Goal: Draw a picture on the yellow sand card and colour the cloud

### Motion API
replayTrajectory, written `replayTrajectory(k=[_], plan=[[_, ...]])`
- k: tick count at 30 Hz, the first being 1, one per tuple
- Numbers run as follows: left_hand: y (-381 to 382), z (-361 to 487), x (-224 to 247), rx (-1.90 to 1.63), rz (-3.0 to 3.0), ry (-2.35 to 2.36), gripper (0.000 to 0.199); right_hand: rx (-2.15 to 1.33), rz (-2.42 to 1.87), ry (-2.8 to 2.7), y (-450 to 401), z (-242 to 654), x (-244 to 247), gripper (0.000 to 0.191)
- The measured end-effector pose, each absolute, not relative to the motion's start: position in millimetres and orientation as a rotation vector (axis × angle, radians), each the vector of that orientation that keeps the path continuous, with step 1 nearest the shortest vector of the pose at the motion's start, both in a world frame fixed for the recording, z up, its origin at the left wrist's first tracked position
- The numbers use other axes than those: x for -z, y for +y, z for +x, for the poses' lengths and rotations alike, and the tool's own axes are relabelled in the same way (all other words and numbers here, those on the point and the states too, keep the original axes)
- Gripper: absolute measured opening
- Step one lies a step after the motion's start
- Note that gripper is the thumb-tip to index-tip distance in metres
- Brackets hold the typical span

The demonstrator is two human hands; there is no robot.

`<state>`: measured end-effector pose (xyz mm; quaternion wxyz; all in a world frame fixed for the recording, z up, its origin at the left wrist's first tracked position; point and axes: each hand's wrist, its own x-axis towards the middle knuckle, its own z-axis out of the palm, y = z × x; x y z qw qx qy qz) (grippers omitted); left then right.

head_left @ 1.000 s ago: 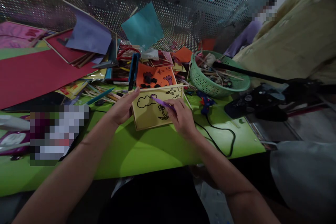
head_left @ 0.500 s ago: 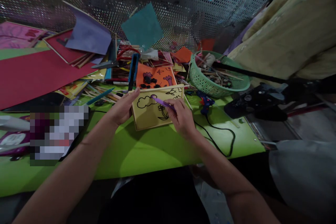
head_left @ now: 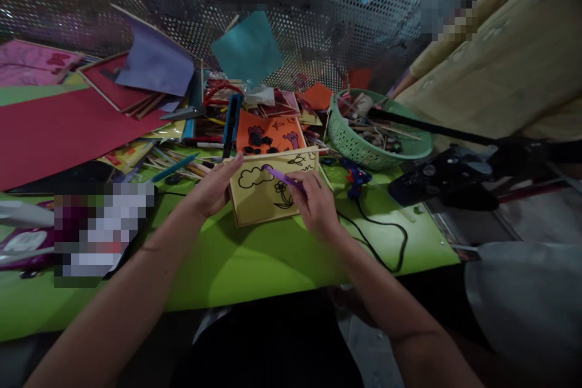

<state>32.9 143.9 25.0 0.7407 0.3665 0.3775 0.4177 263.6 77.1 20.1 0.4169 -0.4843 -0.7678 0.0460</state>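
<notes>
A yellow card (head_left: 254, 206) with a thin wooden stick frame is tilted up above the green table. Black outlines of a cloud, a flower and a flying creature are drawn on it. My left hand (head_left: 211, 188) grips the card's left edge, thumb on top. In my right hand (head_left: 313, 200) is a purple pen (head_left: 282, 176), its tip at the top right of the cloud outline. Just behind the card lies an orange picture (head_left: 273, 130) with black and purple figures, partly covered by it.
A green basket (head_left: 364, 154) of sticks stands at the back right, with a blue glue gun (head_left: 354, 176) and its black cord before it. Scissors (head_left: 186, 112), a teal pen (head_left: 177, 167) and coloured papers lie back left. A person in pale yellow cloth (head_left: 495, 66) is at the right.
The pen tip stays at nearly the same spot on the cloud outline, and both hands have hardly moved. At the upper right, the person in pale cloth has shifted.
</notes>
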Motion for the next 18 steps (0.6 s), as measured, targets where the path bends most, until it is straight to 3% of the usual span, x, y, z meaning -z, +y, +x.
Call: replayTrajectory(k=[18], plan=[[144.6,32.4,-23.4,-0.911,0.805,0.851,0.046,-0.156,-1.217,-1.893,76.2,267.6,-19.0,0.016]])
